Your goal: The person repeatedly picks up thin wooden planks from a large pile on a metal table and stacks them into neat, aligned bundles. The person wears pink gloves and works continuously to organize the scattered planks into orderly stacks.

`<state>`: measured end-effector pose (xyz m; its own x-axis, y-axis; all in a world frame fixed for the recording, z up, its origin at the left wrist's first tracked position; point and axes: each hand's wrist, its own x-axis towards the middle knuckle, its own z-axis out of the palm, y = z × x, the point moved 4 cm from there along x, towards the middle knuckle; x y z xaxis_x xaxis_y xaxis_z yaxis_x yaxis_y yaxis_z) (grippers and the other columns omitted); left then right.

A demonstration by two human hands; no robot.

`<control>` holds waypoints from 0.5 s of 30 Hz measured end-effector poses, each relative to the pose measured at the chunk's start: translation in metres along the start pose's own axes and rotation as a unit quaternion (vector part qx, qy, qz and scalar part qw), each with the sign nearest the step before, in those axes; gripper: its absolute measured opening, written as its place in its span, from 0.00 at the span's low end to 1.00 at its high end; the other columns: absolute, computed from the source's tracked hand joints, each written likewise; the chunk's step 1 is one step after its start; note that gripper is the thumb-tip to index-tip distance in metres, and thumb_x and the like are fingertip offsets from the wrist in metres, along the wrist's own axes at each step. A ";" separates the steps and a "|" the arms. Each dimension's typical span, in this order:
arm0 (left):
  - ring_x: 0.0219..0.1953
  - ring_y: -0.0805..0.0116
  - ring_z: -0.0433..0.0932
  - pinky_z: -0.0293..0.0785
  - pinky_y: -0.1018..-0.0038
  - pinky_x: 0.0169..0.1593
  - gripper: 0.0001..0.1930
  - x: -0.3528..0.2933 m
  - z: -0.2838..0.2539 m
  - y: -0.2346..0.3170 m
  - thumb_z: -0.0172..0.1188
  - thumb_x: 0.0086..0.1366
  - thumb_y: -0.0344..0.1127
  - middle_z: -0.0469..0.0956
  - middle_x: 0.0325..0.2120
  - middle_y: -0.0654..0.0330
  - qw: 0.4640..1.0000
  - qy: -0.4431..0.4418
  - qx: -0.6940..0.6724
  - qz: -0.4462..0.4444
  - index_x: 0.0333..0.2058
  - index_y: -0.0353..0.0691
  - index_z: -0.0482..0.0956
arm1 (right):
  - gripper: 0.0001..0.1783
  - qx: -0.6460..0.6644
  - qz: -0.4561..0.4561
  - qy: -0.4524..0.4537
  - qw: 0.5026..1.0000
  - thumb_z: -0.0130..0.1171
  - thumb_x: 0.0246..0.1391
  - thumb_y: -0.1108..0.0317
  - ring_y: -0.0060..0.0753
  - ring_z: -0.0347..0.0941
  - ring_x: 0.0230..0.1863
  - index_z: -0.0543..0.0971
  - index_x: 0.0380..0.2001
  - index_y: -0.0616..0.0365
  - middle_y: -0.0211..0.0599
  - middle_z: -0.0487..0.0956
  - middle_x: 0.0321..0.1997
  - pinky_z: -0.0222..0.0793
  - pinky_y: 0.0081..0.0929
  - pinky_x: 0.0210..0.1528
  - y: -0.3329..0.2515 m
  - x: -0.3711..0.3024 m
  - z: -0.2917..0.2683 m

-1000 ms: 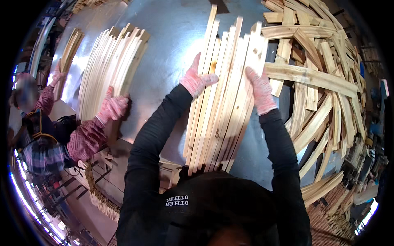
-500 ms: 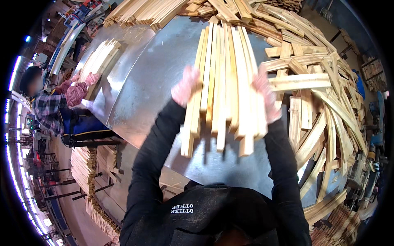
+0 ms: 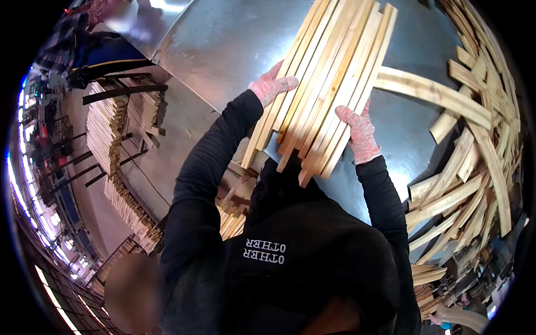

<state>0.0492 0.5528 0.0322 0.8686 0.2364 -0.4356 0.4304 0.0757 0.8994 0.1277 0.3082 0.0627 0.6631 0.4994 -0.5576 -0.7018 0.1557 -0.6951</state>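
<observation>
A bundle of long pale wooden strips lies side by side between my hands, with uneven near ends close to my chest. My left hand, in a pink-and-white work glove, is closed on the bundle's left edge, thumb over the top. On the opposite edge, my right hand wears a matching glove and presses in, its thumb on the outer strip. The fingers of both hands are partly hidden beneath or behind the wood. Under the bundle is a shiny metal table.
A loose pile of wooden strips covers the table's right side, one board reaching toward the bundle. Stacked strips stand on a rack at left. Beyond it, a co-worker's plaid sleeve shows at the upper left.
The bundle has come nearer my body and turned slightly, its far end leaning right. Its strips lie closer together. My view has shifted, so the co-worker now sits at the upper-left rim.
</observation>
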 end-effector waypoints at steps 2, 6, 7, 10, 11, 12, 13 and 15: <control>0.59 0.64 0.70 0.64 0.71 0.62 0.46 0.020 -0.038 0.025 0.67 0.58 0.51 0.71 0.58 0.49 1.000 -0.021 0.000 0.013 0.67 0.36 0.55 | 0.46 -0.001 -0.012 0.012 1.000 0.66 0.47 0.78 0.34 0.75 0.47 0.54 0.66 0.50 0.37 0.76 0.49 0.74 0.32 0.51 0.012 0.032 0.027; 0.60 0.52 0.70 0.65 0.63 0.62 0.42 0.032 -0.106 0.057 0.57 0.60 0.62 0.69 0.58 0.45 0.960 -0.007 0.278 -0.030 0.66 0.43 0.59 | 0.37 -0.458 0.000 0.028 0.888 0.62 0.55 0.56 0.41 0.77 0.46 0.61 0.64 0.57 0.46 0.80 0.45 0.72 0.34 0.50 0.011 0.053 0.084; 0.59 0.51 0.70 0.65 0.62 0.63 0.44 0.038 -0.121 0.070 0.54 0.60 0.68 0.69 0.59 0.46 0.882 0.026 0.469 -0.045 0.66 0.44 0.60 | 0.39 -0.593 -0.008 0.031 0.805 0.60 0.57 0.49 0.44 0.78 0.46 0.61 0.65 0.59 0.50 0.81 0.44 0.71 0.35 0.49 -0.003 0.057 0.096; 0.61 0.46 0.67 0.63 0.60 0.63 0.45 0.031 -0.142 0.084 0.49 0.59 0.71 0.66 0.59 0.41 0.876 -0.032 0.474 -0.082 0.66 0.45 0.60 | 0.33 -0.685 0.042 0.054 0.725 0.56 0.57 0.41 0.51 0.79 0.46 0.76 0.52 0.59 0.49 0.82 0.44 0.71 0.37 0.49 -0.041 0.079 0.101; 0.60 0.46 0.67 0.64 0.60 0.62 0.43 0.026 -0.145 0.084 0.50 0.60 0.70 0.66 0.59 0.41 0.897 -0.047 0.429 -0.091 0.66 0.46 0.61 | 0.31 -0.690 0.042 0.078 0.718 0.56 0.57 0.42 0.50 0.79 0.46 0.78 0.50 0.58 0.48 0.82 0.44 0.71 0.37 0.49 -0.055 0.090 0.101; 0.60 0.46 0.68 0.64 0.59 0.62 0.42 0.023 -0.144 0.081 0.51 0.60 0.68 0.67 0.58 0.40 0.914 -0.043 0.394 -0.083 0.65 0.45 0.61 | 0.30 -0.652 -0.041 0.138 0.744 0.56 0.57 0.42 0.48 0.78 0.48 0.78 0.50 0.57 0.47 0.82 0.46 0.70 0.36 0.51 -0.081 0.101 0.100; 0.59 0.45 0.68 0.64 0.59 0.62 0.41 0.021 -0.146 0.075 0.52 0.61 0.66 0.67 0.58 0.40 0.930 -0.038 0.359 -0.073 0.65 0.45 0.61 | 0.29 -0.607 -0.130 0.191 0.760 0.56 0.57 0.43 0.46 0.78 0.50 0.79 0.50 0.55 0.46 0.82 0.47 0.70 0.36 0.53 -0.110 0.115 0.100; 0.54 0.46 0.74 0.70 0.60 0.55 0.39 0.003 -0.153 0.057 0.53 0.60 0.62 0.74 0.50 0.38 0.953 0.044 0.299 -0.006 0.59 0.35 0.66 | 0.32 -0.622 -0.262 0.199 0.711 0.57 0.56 0.45 0.41 0.74 0.57 0.73 0.58 0.53 0.43 0.78 0.56 0.64 0.34 0.61 -0.167 0.154 0.124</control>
<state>0.0393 0.7057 0.0880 0.8505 0.3212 -0.4164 0.5253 -0.4813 0.7017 0.3149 0.4651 0.1496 0.9434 0.3315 0.0129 0.2771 -0.7662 -0.5797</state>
